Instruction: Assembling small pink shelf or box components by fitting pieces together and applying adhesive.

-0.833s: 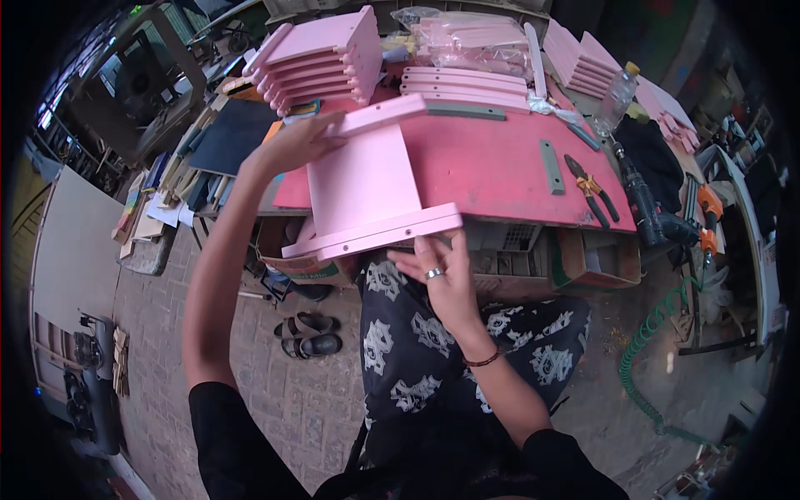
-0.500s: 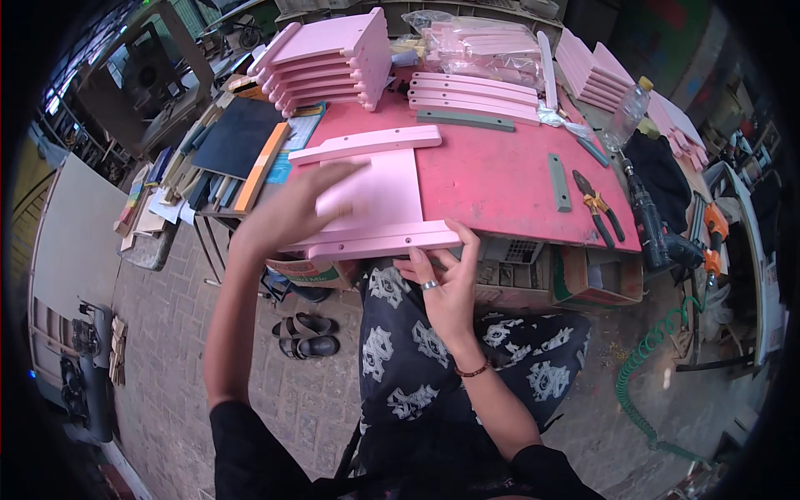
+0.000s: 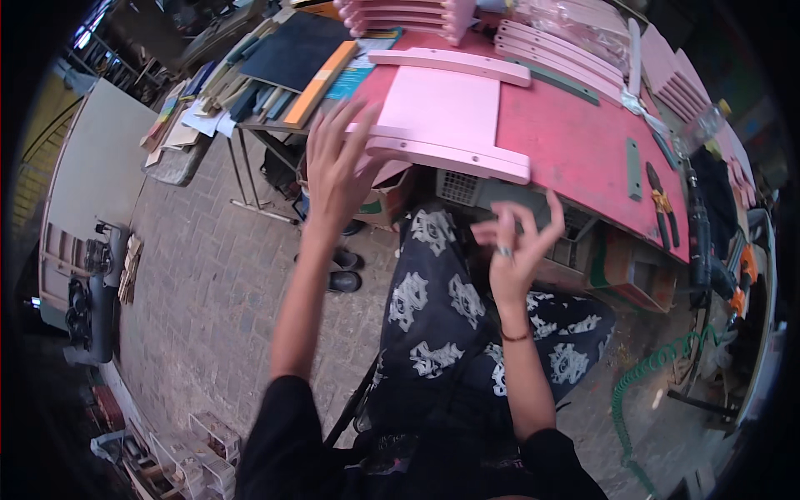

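Note:
On the red tabletop (image 3: 575, 146) lies a flat pink panel (image 3: 442, 104) between two pink rails. The near rail (image 3: 458, 158) has dark screw holes and runs along the table's front edge; the far rail (image 3: 450, 67) sits along the panel's back edge. My left hand (image 3: 337, 171) is at the near rail's left end, fingers stretched and spread, the thumb side by the rail; whether it touches cannot be made out. Below the rail's right end, my right hand (image 3: 518, 250) hangs apart from it, fingers loosely spread and holding nothing.
Pink rails (image 3: 558, 62) and a grey-green strip (image 3: 554, 82) lie behind. At right are another grey-green strip (image 3: 633, 169), pliers (image 3: 662, 204) and a power drill (image 3: 702, 229). An orange-edged board (image 3: 321, 83) lies left. A green coiled hose (image 3: 621, 400) hangs at right.
My right hand has let go of the near rail and dropped below it. My left hand has drawn back from over the panel to the rail's left end. The view has shifted.

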The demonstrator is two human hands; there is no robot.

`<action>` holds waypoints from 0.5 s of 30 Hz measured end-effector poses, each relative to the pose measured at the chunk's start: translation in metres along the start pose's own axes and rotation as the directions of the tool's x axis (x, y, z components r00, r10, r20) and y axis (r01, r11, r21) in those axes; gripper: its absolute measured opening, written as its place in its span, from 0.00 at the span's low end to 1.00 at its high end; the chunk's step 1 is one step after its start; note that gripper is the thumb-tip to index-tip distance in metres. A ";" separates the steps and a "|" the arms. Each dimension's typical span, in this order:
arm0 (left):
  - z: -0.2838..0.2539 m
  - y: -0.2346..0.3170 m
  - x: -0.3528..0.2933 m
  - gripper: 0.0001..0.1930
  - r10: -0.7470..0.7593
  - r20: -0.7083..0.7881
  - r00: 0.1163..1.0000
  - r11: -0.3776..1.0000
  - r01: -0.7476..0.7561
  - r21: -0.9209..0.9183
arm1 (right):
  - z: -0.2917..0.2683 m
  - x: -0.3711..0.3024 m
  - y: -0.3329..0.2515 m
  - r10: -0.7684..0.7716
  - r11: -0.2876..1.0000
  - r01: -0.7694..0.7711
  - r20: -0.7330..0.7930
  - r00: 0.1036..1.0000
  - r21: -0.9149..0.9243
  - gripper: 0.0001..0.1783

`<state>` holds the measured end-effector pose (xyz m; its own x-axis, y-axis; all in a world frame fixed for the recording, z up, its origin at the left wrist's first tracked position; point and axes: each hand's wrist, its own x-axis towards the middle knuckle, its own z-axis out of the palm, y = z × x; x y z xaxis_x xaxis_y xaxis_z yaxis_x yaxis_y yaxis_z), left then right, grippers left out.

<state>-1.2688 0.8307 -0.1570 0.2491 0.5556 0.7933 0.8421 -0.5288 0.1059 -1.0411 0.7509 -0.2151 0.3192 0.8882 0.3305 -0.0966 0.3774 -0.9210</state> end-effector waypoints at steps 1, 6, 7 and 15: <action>0.010 -0.018 -0.038 0.23 -0.144 -0.229 0.963 0.989 0.136 -0.051 | -0.006 -0.018 0.014 0.059 0.998 -0.058 0.034 0.998 -0.013 0.33; 0.074 -0.060 -0.120 0.10 -0.467 0.107 0.878 0.860 0.479 -0.174 | -0.083 -0.118 0.058 0.400 0.902 -0.357 0.158 0.903 -0.243 0.26; 0.087 -0.068 -0.119 0.10 -0.472 0.109 0.875 0.856 0.484 -0.182 | -0.099 -0.135 0.060 0.449 0.873 -0.391 0.167 0.878 -0.292 0.25; 0.193 -0.163 -0.134 0.21 -0.396 0.420 0.816 0.860 0.490 -0.142 | -0.120 -0.162 0.072 0.535 0.801 -0.455 0.124 0.836 -0.390 0.20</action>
<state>-1.3477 0.9665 -0.3958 0.0710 0.9326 0.3538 0.7787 -0.2735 0.5647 -0.9863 0.6030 -0.3598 0.0984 0.9767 -0.1907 0.1448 -0.2036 -0.9683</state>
